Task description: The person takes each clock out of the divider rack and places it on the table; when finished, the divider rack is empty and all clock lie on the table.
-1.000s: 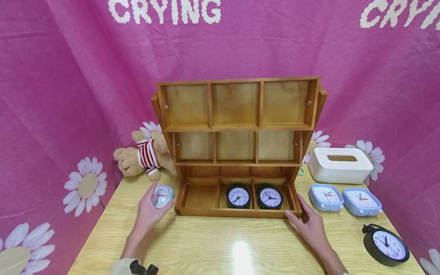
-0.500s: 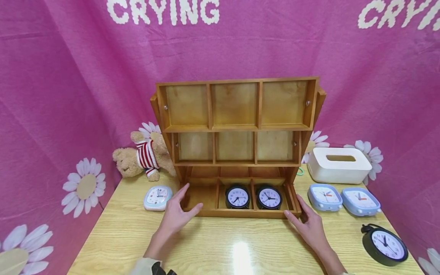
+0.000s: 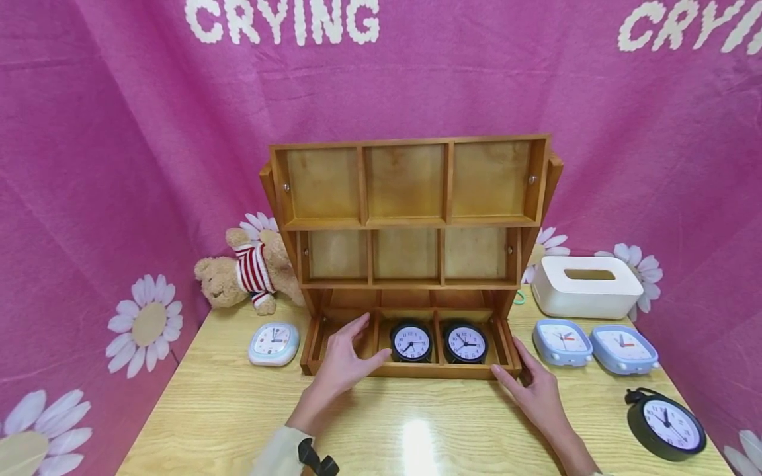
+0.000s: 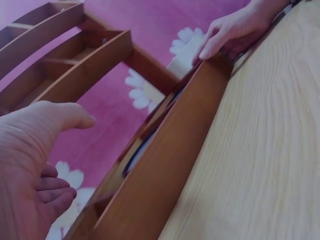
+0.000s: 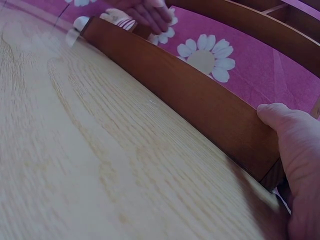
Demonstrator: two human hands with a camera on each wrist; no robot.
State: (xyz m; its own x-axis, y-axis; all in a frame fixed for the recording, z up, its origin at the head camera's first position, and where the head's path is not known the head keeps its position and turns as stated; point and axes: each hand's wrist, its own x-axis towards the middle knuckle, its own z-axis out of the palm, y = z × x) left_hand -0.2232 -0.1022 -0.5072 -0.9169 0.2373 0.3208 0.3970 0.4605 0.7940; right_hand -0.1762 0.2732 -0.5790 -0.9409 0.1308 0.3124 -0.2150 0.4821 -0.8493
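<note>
A three-tier wooden display rack [image 3: 411,225] stands on the table, each tier split into three compartments. In its bottom tier, one round black alarm clock [image 3: 412,342] sits in the middle compartment and another black alarm clock [image 3: 466,344] in the right one. My left hand [image 3: 342,363] is over the bottom left compartment, thumb and fingers spread, thumb tip close to the middle clock; the left wrist view shows nothing in its palm [image 4: 25,165]. My right hand [image 3: 536,390] grips the rack's front right corner, its thumb [image 5: 272,115] against the front board and its fingers round the side.
A pale blue clock [image 3: 274,344] lies left of the rack, below a teddy bear [image 3: 253,271]. To the right are two blue alarm clocks, the nearer-in clock [image 3: 562,342] and the outer clock [image 3: 625,349], a black alarm clock [image 3: 667,424] and a white tissue box [image 3: 586,287].
My left hand has moved right, from beside the pale blue clock to over the bottom left compartment, leaving that clock in full view. My right hand has stayed at the rack's corner.
</note>
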